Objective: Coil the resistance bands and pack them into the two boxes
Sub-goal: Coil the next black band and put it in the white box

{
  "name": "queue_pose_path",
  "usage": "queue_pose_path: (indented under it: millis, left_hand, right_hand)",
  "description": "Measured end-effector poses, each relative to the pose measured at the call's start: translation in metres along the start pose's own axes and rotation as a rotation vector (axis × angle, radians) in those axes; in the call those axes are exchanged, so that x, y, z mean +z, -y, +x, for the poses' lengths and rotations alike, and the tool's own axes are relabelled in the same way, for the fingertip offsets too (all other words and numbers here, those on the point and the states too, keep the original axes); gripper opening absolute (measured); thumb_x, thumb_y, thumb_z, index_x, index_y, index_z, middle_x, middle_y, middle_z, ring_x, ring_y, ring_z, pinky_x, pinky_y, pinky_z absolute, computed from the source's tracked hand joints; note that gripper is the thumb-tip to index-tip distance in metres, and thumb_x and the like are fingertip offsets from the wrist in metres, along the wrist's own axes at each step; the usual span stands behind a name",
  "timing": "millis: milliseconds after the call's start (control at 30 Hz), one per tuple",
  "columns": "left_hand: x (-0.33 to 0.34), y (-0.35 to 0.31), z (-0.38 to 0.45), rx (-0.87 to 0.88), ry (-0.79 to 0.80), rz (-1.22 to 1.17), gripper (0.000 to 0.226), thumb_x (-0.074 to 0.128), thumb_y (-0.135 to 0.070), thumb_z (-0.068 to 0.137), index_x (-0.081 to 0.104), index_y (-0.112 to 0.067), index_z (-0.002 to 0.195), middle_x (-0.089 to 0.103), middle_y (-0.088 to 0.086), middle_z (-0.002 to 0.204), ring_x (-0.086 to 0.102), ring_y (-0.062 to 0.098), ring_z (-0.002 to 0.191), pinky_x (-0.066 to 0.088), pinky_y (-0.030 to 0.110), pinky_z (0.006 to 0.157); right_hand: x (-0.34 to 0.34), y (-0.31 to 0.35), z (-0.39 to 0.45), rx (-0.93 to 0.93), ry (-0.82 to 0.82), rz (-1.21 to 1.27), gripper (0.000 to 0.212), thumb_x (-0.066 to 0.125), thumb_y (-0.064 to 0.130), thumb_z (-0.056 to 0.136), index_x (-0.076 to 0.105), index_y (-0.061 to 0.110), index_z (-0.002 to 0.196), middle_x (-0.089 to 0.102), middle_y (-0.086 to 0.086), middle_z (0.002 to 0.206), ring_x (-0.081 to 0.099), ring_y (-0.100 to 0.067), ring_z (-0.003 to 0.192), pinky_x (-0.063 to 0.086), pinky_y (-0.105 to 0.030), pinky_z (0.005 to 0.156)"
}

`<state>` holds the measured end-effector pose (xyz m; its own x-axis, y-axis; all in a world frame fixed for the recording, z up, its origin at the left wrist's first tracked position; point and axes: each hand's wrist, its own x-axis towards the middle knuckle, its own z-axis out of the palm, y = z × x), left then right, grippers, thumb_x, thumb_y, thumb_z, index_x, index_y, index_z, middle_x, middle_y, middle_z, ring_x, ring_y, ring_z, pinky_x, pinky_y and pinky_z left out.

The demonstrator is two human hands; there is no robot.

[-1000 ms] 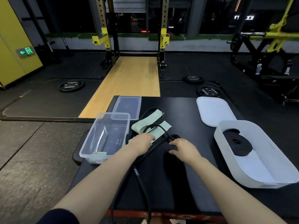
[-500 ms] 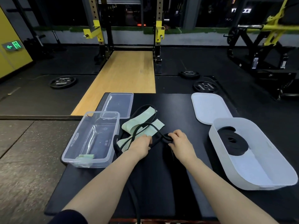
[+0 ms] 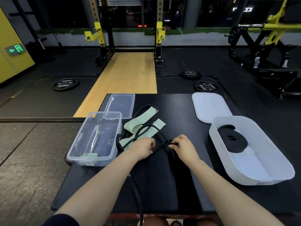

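Note:
A long black resistance band (image 3: 160, 141) lies on the black bench top (image 3: 179, 185), looping over a pale green band (image 3: 143, 126) and trailing off the near edge. My left hand (image 3: 143, 148) grips the black band; my right hand (image 3: 183, 147) pinches it close by, fingers curled round a fold. A clear plastic box (image 3: 95, 137) at the left holds a dark band and a small rolled green band (image 3: 90, 155). At the right, a white box (image 3: 254, 152) contains a coiled black band (image 3: 232, 138).
The clear lid (image 3: 120, 105) lies behind the clear box, the white lid (image 3: 210, 106) behind the white box. Weight plates (image 3: 65, 84) lie on the gym floor, a squat rack (image 3: 130, 38) stands beyond a wooden platform, and another machine sits far right.
Both hands have come closer together on the black band, drawing a fold of it in between them. The camera has shifted slightly; boxes and green band stay put.

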<state>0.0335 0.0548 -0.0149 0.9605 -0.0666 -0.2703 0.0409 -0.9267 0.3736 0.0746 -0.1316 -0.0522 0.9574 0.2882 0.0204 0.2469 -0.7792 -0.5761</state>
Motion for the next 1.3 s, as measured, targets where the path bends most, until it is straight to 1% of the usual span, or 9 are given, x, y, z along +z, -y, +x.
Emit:
queue_pose_path:
  millis: [133, 367, 467, 600, 700, 900, 1067, 1233, 1300]
  left_hand:
    - [-0.001, -0.004, -0.009, 0.021, -0.125, -0.07, 0.017, 0.061, -0.018, 0.088, 0.056, -0.018, 0.105, 0.058, -0.003, 0.097, 0.055, 0.017, 0.092, 0.048, 0.033, 0.085]
    - [-0.008, -0.026, -0.014, 0.205, -0.278, -0.223, 0.045, 0.061, -0.021, 0.089, 0.049, -0.023, 0.133, 0.048, -0.004, 0.135, 0.043, 0.012, 0.126, 0.031, 0.023, 0.107]
    - [-0.008, -0.031, -0.015, 0.203, -0.27, -0.249, 0.028, 0.06, -0.023, 0.089, 0.056, -0.027, 0.117, 0.061, -0.007, 0.117, 0.054, 0.015, 0.113, 0.042, 0.036, 0.099]
    - [-0.016, -0.043, -0.024, 0.218, -0.318, -0.342, 0.006, 0.06, -0.016, 0.089, 0.057, -0.02, 0.092, 0.06, -0.009, 0.092, 0.058, 0.016, 0.097, 0.043, 0.028, 0.088]
    - [-0.023, -0.047, -0.029, 0.206, -0.291, -0.436, 0.01, 0.063, -0.019, 0.087, 0.056, -0.024, 0.082, 0.064, -0.001, 0.089, 0.06, 0.018, 0.09, 0.044, 0.028, 0.085]
    - [-0.032, -0.049, -0.038, 0.177, -0.165, -0.645, 0.018, 0.065, -0.016, 0.087, 0.056, -0.027, 0.075, 0.064, -0.002, 0.107, 0.06, 0.011, 0.108, 0.044, 0.029, 0.101]
    - [-0.027, -0.05, -0.041, 0.146, -0.136, -0.697, 0.017, 0.062, -0.033, 0.084, 0.05, -0.029, 0.073, 0.069, 0.014, 0.083, 0.063, 0.022, 0.088, 0.044, 0.042, 0.095]
    - [-0.027, -0.055, -0.05, 0.144, -0.075, -0.862, 0.012, 0.056, -0.017, 0.094, 0.048, -0.026, 0.094, 0.072, 0.009, 0.096, 0.067, 0.025, 0.088, 0.048, 0.028, 0.076]
    - [-0.027, -0.058, -0.051, 0.162, 0.003, -0.903, 0.012, 0.051, -0.012, 0.096, 0.054, -0.019, 0.105, 0.069, 0.012, 0.099, 0.066, 0.02, 0.083, 0.049, 0.031, 0.081]
  right_hand:
    - [-0.012, 0.005, -0.011, -0.058, -0.05, 0.116, 0.015, 0.067, 0.022, 0.087, 0.068, 0.008, 0.091, 0.049, 0.007, 0.094, 0.05, -0.012, 0.081, 0.037, -0.02, 0.075]
    - [-0.038, 0.025, -0.03, -0.158, -0.129, 0.288, 0.022, 0.073, 0.008, 0.079, 0.059, 0.025, 0.082, 0.056, 0.011, 0.087, 0.058, -0.014, 0.083, 0.046, -0.019, 0.077]
    - [-0.053, 0.036, -0.039, -0.129, -0.15, 0.418, 0.032, 0.072, 0.009, 0.08, 0.055, 0.036, 0.078, 0.059, 0.014, 0.09, 0.059, -0.006, 0.086, 0.044, -0.013, 0.074]
    - [-0.065, 0.047, -0.045, -0.159, -0.164, 0.507, 0.035, 0.07, 0.005, 0.081, 0.056, 0.037, 0.083, 0.061, 0.011, 0.095, 0.06, -0.005, 0.088, 0.045, -0.012, 0.079]
    - [-0.072, 0.052, -0.046, -0.15, -0.192, 0.571, 0.036, 0.071, 0.004, 0.08, 0.057, 0.037, 0.086, 0.06, 0.008, 0.101, 0.061, -0.002, 0.09, 0.045, -0.008, 0.079]
    - [-0.082, 0.059, -0.046, -0.164, -0.157, 0.617, 0.038, 0.068, 0.001, 0.082, 0.06, 0.037, 0.089, 0.062, 0.011, 0.104, 0.061, -0.007, 0.097, 0.046, -0.008, 0.081]
    - [-0.088, 0.067, -0.041, -0.193, -0.146, 0.6, 0.037, 0.065, 0.0, 0.083, 0.062, 0.036, 0.092, 0.064, 0.009, 0.104, 0.06, -0.006, 0.097, 0.043, -0.006, 0.081]
    - [-0.094, 0.07, -0.036, -0.21, -0.157, 0.604, 0.04, 0.063, 0.002, 0.085, 0.062, 0.042, 0.093, 0.065, 0.011, 0.102, 0.06, -0.009, 0.098, 0.044, -0.012, 0.084]
    - [-0.097, 0.072, -0.034, -0.216, -0.161, 0.604, 0.041, 0.062, 0.002, 0.085, 0.062, 0.042, 0.095, 0.065, 0.01, 0.105, 0.06, -0.008, 0.1, 0.043, -0.012, 0.086]
